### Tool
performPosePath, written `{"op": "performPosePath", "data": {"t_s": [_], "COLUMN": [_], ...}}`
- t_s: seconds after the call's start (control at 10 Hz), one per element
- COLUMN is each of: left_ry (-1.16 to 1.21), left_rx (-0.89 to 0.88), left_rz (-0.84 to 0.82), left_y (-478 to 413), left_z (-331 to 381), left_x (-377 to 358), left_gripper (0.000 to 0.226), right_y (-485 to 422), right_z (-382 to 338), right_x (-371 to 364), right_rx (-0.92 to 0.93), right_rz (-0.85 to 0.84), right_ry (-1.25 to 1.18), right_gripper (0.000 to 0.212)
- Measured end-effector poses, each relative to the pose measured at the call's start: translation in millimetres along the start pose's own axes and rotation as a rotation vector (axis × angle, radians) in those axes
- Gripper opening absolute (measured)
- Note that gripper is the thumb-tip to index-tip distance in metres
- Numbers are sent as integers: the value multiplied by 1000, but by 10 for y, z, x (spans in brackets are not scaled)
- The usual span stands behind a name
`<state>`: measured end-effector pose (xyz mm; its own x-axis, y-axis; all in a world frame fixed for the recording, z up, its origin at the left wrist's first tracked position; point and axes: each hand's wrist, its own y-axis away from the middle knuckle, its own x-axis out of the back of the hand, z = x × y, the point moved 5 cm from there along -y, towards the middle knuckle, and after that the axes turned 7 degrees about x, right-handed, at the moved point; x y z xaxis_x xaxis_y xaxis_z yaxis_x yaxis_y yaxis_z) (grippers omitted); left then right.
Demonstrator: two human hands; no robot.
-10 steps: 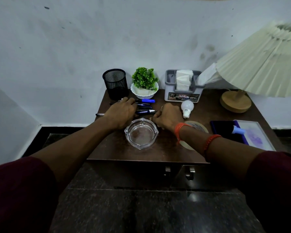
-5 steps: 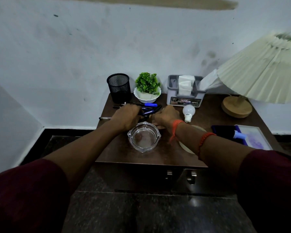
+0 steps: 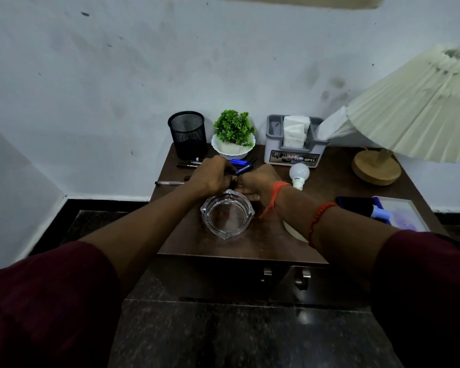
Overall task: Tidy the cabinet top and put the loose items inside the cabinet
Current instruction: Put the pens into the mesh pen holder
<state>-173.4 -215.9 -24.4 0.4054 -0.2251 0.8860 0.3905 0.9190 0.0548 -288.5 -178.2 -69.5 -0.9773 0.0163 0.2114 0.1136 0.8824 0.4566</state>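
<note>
On the dark brown cabinet top (image 3: 250, 248), my left hand (image 3: 210, 176) and my right hand (image 3: 258, 181) meet over a bunch of pens (image 3: 243, 167). Both hands close around the pens, whose blue and black ends stick out toward the back. More pens (image 3: 187, 163) lie loose to the left, and one thin pen (image 3: 169, 183) rests near the left edge. An empty black mesh pen cup (image 3: 187, 134) stands at the back left. A clear glass ashtray (image 3: 226, 214) sits just in front of my hands.
Along the back stand a small green plant in a white bowl (image 3: 234, 140), a grey tissue holder (image 3: 295, 144) and a lamp (image 3: 377, 168) with a pleated shade. A white bulb (image 3: 298, 174), a framed picture (image 3: 398, 213) and a tape roll (image 3: 294, 231) lie on the right. Two cabinet door handles (image 3: 286, 277) show below.
My hands have drawn together and gathered the scattered pens into a bunch between them. The view has shifted slightly back and up.
</note>
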Motion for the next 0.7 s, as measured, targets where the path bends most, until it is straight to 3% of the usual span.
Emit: {"op": "performPosePath", "data": {"t_s": [0.2, 0.3, 0.7], "left_ry": [69, 98, 419], "left_rx": [-25, -35, 43], "left_rz": [71, 125, 352], "left_y": [75, 120, 202], "left_z": [60, 103, -143], "left_x": [150, 336, 1175], "left_gripper": [27, 24, 27], "right_y": [164, 237, 352], "right_z": [-155, -317, -1159], "right_x": [35, 57, -242], "right_rx": [70, 127, 418], "right_rz": [115, 259, 177], "right_ry": [-133, -211, -86], "right_gripper": [18, 19, 13]}}
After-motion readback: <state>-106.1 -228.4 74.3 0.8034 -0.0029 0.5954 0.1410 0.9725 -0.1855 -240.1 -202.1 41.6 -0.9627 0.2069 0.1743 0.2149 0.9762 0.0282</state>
